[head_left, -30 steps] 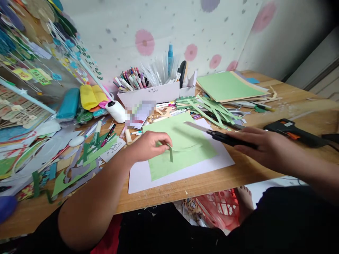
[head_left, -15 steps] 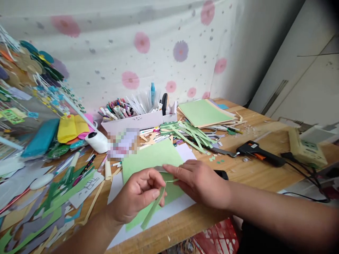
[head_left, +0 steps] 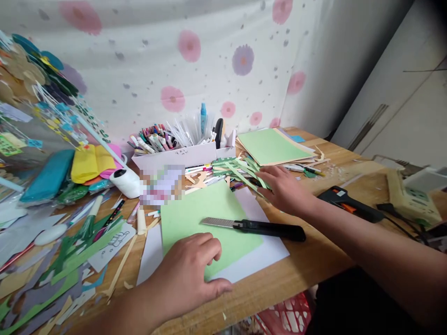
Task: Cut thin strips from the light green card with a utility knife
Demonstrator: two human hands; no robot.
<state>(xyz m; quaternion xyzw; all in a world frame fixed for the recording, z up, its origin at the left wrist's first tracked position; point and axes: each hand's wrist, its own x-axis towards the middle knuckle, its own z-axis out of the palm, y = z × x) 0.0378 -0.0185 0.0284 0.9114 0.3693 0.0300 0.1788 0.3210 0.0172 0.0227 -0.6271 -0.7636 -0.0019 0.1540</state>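
A light green sheet of paper [head_left: 195, 209] lies on a white sheet [head_left: 275, 249] at the desk's front. Across the green sheet rests a black utility knife [head_left: 268, 229], its blade out and pointing left. My left hand [head_left: 193, 267] is at the sheet's lower left, fingers loosely bent, thumb apart, nothing visible in it. Farther back, my right hand [head_left: 284, 188] reaches over a pile of green paper strips [head_left: 240, 168]. Its fingers stretch out and touch the strips at the right end; the fingertips are partly hidden among them.
Behind stands a box of pens [head_left: 178, 156]. Stacked coloured paper [head_left: 275, 146] lies at the back right, with a glue gun [head_left: 351, 204] and a power strip [head_left: 412, 197] to the right. Paper scraps [head_left: 52, 284] cover the left side, near a thread spool [head_left: 127, 182].
The narrow green strip has left my left hand, which has loosened and moved slightly down. My right hand has gone from the sheet back to the strip pile, uncovering the knife.
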